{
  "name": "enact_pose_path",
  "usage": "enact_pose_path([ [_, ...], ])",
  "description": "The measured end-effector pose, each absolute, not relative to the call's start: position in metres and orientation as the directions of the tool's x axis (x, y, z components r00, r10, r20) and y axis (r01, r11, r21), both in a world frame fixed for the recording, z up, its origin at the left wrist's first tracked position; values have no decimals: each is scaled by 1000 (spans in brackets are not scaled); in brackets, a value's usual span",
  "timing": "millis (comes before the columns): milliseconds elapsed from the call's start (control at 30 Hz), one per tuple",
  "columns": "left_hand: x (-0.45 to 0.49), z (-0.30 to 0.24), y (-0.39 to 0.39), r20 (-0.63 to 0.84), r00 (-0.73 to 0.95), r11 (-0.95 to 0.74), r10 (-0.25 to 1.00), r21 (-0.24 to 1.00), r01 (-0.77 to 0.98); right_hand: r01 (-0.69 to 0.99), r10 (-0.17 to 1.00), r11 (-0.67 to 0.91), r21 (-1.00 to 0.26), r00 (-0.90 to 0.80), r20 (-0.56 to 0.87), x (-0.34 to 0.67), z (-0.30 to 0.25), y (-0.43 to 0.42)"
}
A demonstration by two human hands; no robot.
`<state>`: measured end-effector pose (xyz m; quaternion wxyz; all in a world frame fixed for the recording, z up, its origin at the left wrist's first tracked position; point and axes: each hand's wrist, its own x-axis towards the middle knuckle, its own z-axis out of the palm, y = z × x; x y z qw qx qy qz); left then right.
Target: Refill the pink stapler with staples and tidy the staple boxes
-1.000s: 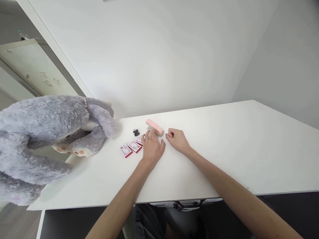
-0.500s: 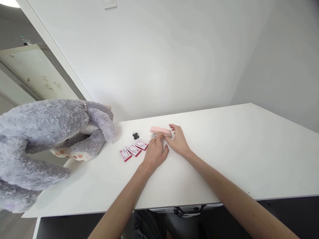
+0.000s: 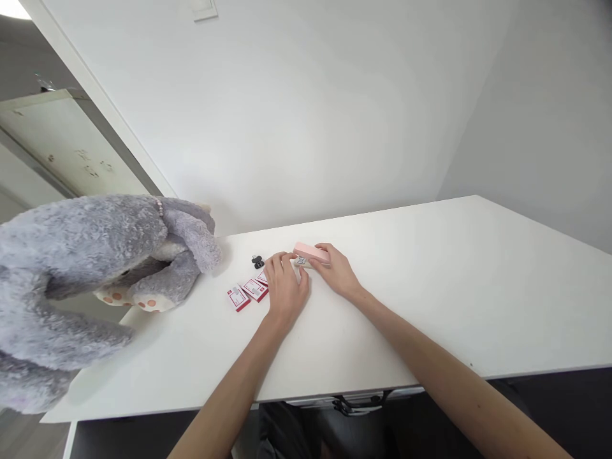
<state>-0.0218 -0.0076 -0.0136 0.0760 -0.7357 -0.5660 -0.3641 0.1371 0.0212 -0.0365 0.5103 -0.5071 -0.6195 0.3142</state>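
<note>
A long pink block-shaped object (image 3: 307, 250) with a pale lower part and a dark pattern near its left end lies over the white table; I cannot tell its exact kind. My right hand (image 3: 340, 274) is closed round its right end, thumb at the near side and fingers at the far side. My left hand (image 3: 285, 287) is just left of it, fingers apart, fingertips close to its left end; whether they touch it I cannot tell. Small red-and-white boxes (image 3: 255, 289) lie in a row beside my left hand, which partly covers the rightmost one.
Beyond the boxes is a small black object (image 3: 258, 262), which looks like an opened case. A large grey plush toy (image 3: 109, 236) sits at the table's left end. The white table (image 3: 430, 280) runs along a white wall, and a dark space shows below its front edge.
My left hand has moved left, away from the pink object and over the rightmost box. My right hand has closed round the pink object's right end. The camera has shifted slightly.
</note>
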Motion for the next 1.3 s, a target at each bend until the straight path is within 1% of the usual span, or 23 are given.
enact_pose_path([
  [100, -24, -16, -5, 629, 93, -305, 771, 236, 923, 291, 948, 301, -908, 11, 317, 139, -39, 24],
  [233, -25, -17, -3, 588, 146, -328, 796, 216, 920, 227, 955, 288, -931, 6, 297, 141, -36, 25],
  [400, -23, -11, -5, 572, 199, -401, 796, 251, 881, 101, 965, 261, -960, -34, 259, 141, -28, 22],
  [667, -23, -10, -7, 551, 225, -459, 803, 333, 824, -36, 979, 194, -980, -55, 196, 143, -25, 22],
  [967, -23, -12, -6, 516, 194, -434, 834, 396, 809, -62, 984, 164, -984, -52, 168, 143, -24, 21],
  [1300, -24, -16, -5, 531, 182, -437, 828, 406, 803, -90, 989, 144, -986, -32, 147, 143, -24, 22],
])
